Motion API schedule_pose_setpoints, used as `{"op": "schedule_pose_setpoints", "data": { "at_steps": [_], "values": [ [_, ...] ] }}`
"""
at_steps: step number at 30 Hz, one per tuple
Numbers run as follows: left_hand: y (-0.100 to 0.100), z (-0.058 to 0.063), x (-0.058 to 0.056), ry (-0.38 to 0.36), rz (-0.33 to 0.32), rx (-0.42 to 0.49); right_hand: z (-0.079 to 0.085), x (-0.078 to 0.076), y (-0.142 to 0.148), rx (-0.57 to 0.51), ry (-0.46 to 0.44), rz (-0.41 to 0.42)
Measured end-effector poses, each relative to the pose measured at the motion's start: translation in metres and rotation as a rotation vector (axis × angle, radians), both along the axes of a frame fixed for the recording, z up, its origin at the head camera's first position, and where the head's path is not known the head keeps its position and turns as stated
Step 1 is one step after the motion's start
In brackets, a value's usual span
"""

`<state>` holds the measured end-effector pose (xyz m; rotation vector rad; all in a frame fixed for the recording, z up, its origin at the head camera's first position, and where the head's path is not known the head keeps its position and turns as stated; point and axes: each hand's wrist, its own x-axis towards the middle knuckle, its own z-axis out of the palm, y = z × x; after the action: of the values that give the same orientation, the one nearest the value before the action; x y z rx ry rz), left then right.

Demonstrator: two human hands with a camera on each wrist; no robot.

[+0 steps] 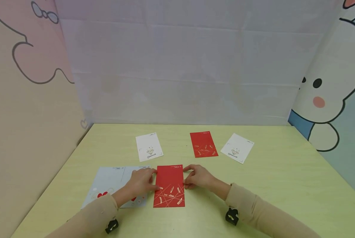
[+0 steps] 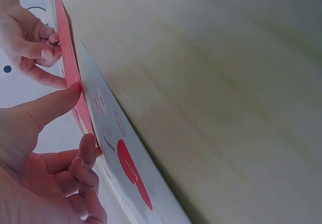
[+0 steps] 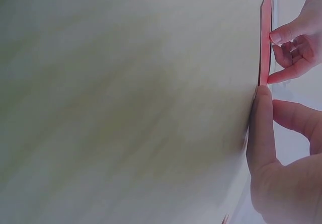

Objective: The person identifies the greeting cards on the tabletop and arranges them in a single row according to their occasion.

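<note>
A red card (image 1: 169, 178) with gold feathers and lines lies upright to me on the table, its lower part lettered "best wishes". My left hand (image 1: 140, 182) touches its left edge with thumb and index finger, while the wrist and palm pass over a pale blue card (image 1: 129, 172) with red hearts and partly hide it. Left of that one lies another pale blue card (image 1: 106, 180), side by side with it. From the other side my right hand (image 1: 198, 177) touches the red card's right edge with its fingertips. In the left wrist view the red card (image 2: 67, 43) looks flat.
Farther back on the table (image 1: 272, 185) lie a white card (image 1: 146, 143) with a diamond drawing, a second red card (image 1: 203, 142) and a tilted white card (image 1: 237, 147). A white sheet (image 1: 180, 66) hangs behind the table's far edge. Painted walls stand at both sides.
</note>
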<state>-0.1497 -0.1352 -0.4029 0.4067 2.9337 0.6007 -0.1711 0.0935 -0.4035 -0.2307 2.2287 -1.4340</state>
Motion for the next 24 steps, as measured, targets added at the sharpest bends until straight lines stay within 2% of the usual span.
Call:
{"op": "schedule_pose_setpoints", "data": {
  "at_steps": [16,20,24],
  "values": [
    [0.001,0.004,0.001,-0.012,0.002,-0.004,0.001,0.000,0.001,0.011,0.009,0.001],
    [0.001,0.008,-0.001,-0.005,0.017,0.044,0.002,-0.003,0.007,-0.022,0.015,0.018],
    [0.003,0.014,-0.004,0.024,0.022,0.143,0.007,-0.008,0.018,-0.079,0.016,0.021]
  ]
}}
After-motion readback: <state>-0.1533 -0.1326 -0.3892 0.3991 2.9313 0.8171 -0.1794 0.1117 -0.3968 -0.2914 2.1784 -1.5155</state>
